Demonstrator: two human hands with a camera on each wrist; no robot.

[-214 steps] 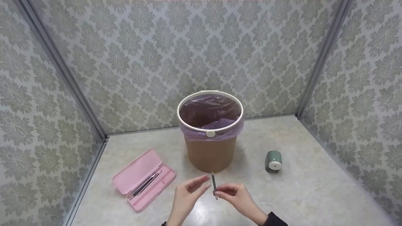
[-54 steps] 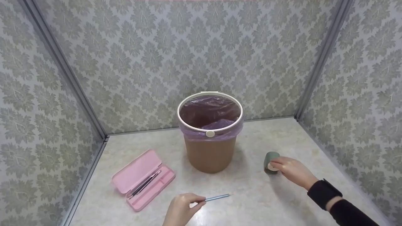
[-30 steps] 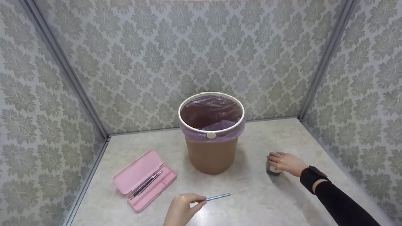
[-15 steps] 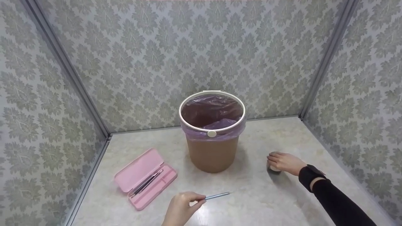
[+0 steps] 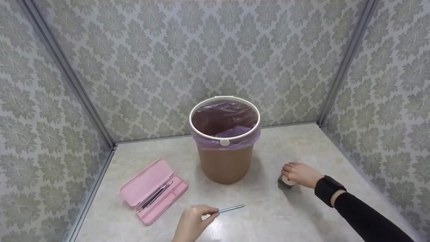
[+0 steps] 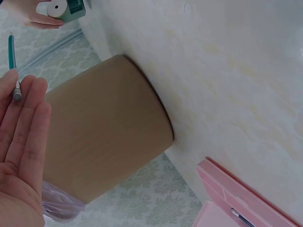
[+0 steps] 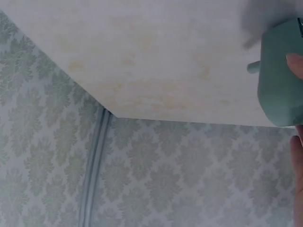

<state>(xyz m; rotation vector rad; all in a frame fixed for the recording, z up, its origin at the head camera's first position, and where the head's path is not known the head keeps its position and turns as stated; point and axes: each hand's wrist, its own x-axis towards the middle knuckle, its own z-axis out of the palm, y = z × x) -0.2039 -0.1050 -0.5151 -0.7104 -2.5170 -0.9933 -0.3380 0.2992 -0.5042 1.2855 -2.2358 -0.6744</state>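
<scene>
From my end, I see the left hand pinching a slim pencil near its eraser end, the tip pointing toward the person's right; I judge that this hold leaves the point free. The right hand grips the green sharpener, thumb over one side, probably to steady its body; whether its base touches the tabletop I cannot tell. The pencil sits between the hands, held by the left and well apart from the sharpener. The pink case lies open to the left of the left hand, presumably so the dark writing tools inside are within reach. Beyond the hands, the bin stands upright, its purple liner folded down outside, I think to stop it slipping in.
</scene>
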